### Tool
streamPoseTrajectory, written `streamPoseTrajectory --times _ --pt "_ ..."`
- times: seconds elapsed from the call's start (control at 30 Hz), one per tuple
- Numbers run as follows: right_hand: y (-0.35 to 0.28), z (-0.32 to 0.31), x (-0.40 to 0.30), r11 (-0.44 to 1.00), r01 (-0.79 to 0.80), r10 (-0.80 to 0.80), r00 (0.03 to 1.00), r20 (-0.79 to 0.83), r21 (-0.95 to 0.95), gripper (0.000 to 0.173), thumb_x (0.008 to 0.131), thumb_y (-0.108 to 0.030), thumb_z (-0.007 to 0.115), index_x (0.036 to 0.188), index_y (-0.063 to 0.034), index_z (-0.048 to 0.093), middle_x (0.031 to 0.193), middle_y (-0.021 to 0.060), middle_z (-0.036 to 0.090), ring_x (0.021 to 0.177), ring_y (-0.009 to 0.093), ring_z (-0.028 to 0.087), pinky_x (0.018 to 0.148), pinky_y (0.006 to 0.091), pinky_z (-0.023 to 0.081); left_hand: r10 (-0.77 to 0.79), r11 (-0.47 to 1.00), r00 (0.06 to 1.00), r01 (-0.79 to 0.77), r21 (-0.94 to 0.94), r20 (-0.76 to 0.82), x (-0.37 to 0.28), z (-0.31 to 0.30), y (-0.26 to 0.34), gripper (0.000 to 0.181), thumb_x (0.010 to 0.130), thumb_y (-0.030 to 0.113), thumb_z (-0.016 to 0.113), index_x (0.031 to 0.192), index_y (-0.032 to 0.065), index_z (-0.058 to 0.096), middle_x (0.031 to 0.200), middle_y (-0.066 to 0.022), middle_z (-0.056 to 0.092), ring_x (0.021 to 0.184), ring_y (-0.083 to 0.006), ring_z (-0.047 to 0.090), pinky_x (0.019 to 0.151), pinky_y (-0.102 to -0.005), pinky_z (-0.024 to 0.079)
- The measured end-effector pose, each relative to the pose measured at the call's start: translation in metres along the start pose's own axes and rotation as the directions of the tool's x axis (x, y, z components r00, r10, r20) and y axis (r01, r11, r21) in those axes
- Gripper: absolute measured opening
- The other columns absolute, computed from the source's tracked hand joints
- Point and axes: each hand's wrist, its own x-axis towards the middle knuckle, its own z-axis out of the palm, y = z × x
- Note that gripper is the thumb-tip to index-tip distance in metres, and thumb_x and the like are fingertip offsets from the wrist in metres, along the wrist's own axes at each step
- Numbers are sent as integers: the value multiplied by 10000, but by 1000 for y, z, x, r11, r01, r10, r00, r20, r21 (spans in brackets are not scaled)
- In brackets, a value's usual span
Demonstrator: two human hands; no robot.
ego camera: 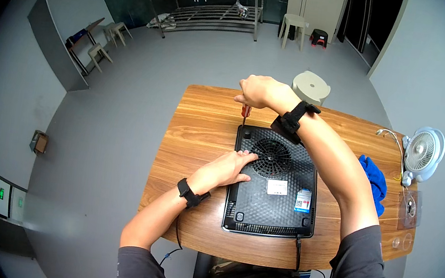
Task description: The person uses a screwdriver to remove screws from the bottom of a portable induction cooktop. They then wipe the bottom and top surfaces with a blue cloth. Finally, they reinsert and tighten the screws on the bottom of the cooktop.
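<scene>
A black induction cooker or similar flat appliance lies on the wooden table, its underside with a round fan grille facing up. My right hand grips the red handle of a screwdriver, whose shaft stands upright at the appliance's far left corner. The tip's exact contact is too small to tell. My left hand rests palm down on the left part of the underside, fingers spread, fingertips beside the grille. Two labels with writing are stuck on the underside, and a black cord leaves its near edge.
A blue cloth lies right of my right forearm. Along the table's right side are a small white fan with a cable, a clear plastic tray and small round clear pieces. A plastic stool stands beyond the far edge.
</scene>
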Motion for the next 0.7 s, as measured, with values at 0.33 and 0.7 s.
streamPoseTrajectory --times 0.33,0.7 --pt "1 5 12 994 29 -33 999 -35 -102 412 1022 -370 592 1187 5 633 889 190 762 896 387 736 829 479 591 -4 1000 1000 4 17 1 1 2 -1 648 867 247 803 1407 45 508 1356 -272 617 1134 -461 646 996 -499 542" --pt "-5 -8 -7 999 17 -19 997 72 38 468 998 -377 650 1303 -25 610 1053 181 757 941 350 743 841 463 596 7 1000 1000 -7 21 -15 1 3 -2 646 858 241 809 1396 36 515 1311 -258 641 1118 -456 652 974 -495 548"
